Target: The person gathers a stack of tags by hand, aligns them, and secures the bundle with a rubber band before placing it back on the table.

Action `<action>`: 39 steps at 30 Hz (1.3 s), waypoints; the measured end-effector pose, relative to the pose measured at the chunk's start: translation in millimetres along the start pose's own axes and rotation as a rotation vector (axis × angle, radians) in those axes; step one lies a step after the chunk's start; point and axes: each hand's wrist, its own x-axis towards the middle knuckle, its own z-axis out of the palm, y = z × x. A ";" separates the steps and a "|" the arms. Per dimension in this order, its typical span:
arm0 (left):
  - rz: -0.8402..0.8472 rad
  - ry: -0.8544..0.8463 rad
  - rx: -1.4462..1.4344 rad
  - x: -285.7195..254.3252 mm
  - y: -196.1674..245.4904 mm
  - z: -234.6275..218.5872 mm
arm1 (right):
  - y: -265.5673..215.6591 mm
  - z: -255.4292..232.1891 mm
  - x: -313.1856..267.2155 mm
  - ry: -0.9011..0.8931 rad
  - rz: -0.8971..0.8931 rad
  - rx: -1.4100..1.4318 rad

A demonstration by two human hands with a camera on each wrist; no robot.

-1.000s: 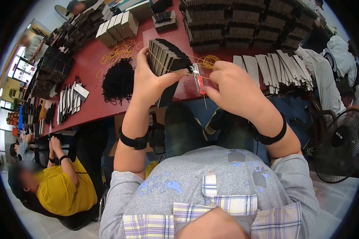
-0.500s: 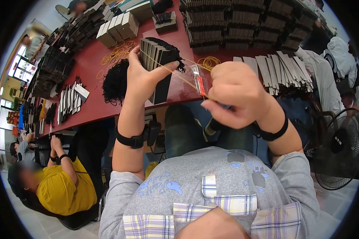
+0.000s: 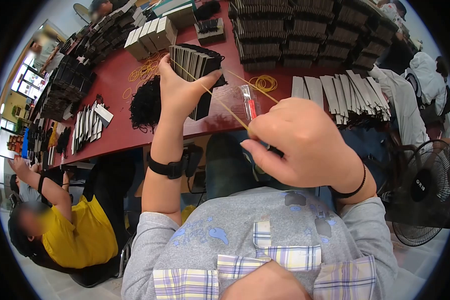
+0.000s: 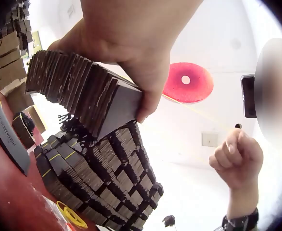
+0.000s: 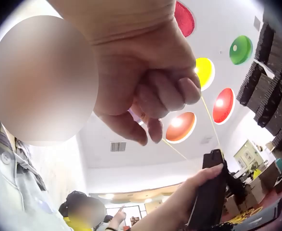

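My left hand (image 3: pixel 177 92) grips a thick stack of dark cards (image 3: pixel 197 57) with black strings between thumb and fingers; the same stack (image 4: pixel 78 86) fills the upper left of the left wrist view. A yellow rubber band (image 3: pixel 225 106) runs from the stack across to my right hand (image 3: pixel 302 140), whose curled fingers hold its far end, stretched. In the right wrist view the band's two strands (image 5: pixel 211 120) leave the curled fingers toward the stack (image 5: pixel 209 192). A clear packet with a red part (image 3: pixel 250 105) lies on the table between the hands.
Loose yellow bands (image 3: pixel 263 83) and a black string heap (image 3: pixel 145 107) lie on the red table (image 3: pixel 120 125). Grey strips (image 3: pixel 352 95) spread at right. Tall card piles (image 3: pixel 305 35) stand behind. A person in yellow (image 3: pixel 85 235) sits at left; a fan (image 3: pixel 425 190) stands right.
My right hand has pulled away from the stack toward my body, stretching the band longer. My left hand and the stack have shifted left. The person in yellow has raised an arm.
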 end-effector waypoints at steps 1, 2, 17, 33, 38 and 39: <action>0.023 0.030 0.040 -0.2 -1.0 3.0 | -0.2 -0.1 2.1 -0.048 -0.009 0.101; 0.050 0.066 0.061 1.4 -4.9 6.7 | -0.6 0.2 4.6 -0.096 -0.017 0.202; -0.061 0.311 -0.788 14.5 41.4 31.3 | 36.3 41.2 36.2 0.661 -0.265 1.403; 0.619 0.332 0.110 -33.6 28.4 37.7 | 48.7 6.8 68.0 0.221 0.330 0.240; 0.767 0.195 0.236 -37.5 28.0 22.1 | 59.8 0.1 73.5 0.072 0.383 0.271; 0.797 0.169 0.249 -37.4 28.9 18.5 | 62.4 1.0 73.9 0.065 0.405 0.303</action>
